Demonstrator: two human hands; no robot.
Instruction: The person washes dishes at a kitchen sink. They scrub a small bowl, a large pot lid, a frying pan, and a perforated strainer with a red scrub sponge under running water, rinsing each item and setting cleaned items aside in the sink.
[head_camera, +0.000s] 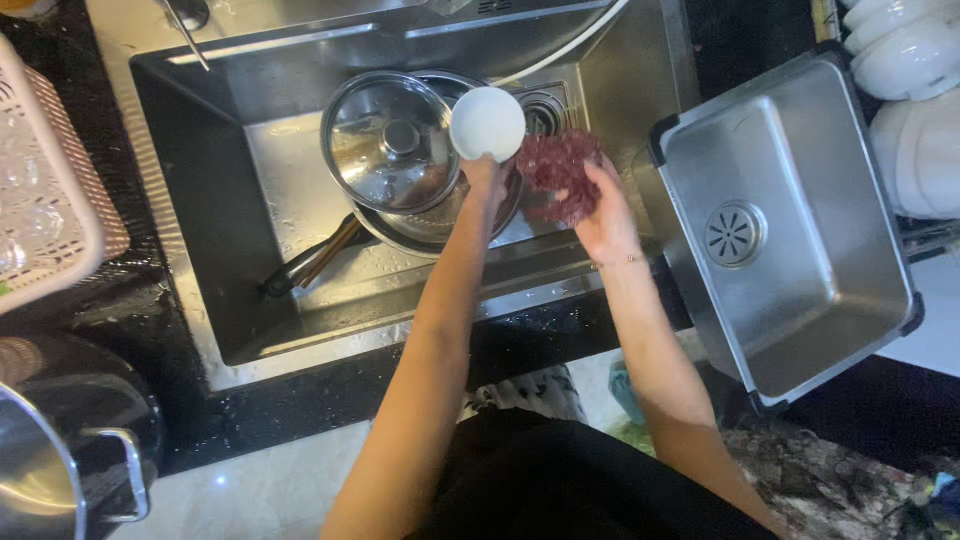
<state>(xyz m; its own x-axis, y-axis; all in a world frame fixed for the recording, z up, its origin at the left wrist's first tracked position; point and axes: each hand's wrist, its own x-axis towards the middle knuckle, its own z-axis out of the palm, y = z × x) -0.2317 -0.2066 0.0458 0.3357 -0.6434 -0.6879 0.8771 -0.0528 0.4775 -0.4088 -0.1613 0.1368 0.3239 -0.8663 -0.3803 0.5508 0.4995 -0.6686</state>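
Left hand (486, 172) grips a small white bowl (487, 123) at its lower rim, fingers pinched on the edge, bowl's pale face turned toward the camera, held over the steel sink (215, 250). Right hand (603, 212) clutches a dark red mesh scrubber (557, 170), fingers curled into it, just right of the bowl and not clearly touching it.

Landmark is the sink. Inside it: a glass pot lid (388, 140) with a centre knob, resting tilted on a pan (425, 228) whose dark handle (308, 258) runs toward the sink's front-left. Drain (543, 112) at the back, right of the lid. Right of the sink sits a steel drain tray (790, 290) with its own strainer; beyond that, stacked white dishes (905, 60). Left of the sink — a pink plastic basket (60, 190), and nearer the front a steel stockpot (60, 450).

Risks, as I judge them:
- The bowl is held by an edge pinch only; if it is wet or soapy it could slip and drop onto the glass lid directly beneath — chip or crack likely.
- The lid sits unevenly on the pan, so a knock from the forearm could slide it off.
- The sink floor looks wet, so anything set down may skate.

Hard to tell: whether the bowl shows its inside or its base; fingertips of both hands are hidden behind the bowl and the scrubber; what is under the lid is masked by reflections; basket, stockpot and dishes are cut by the frame edges; the faucet is barely in view at the top.
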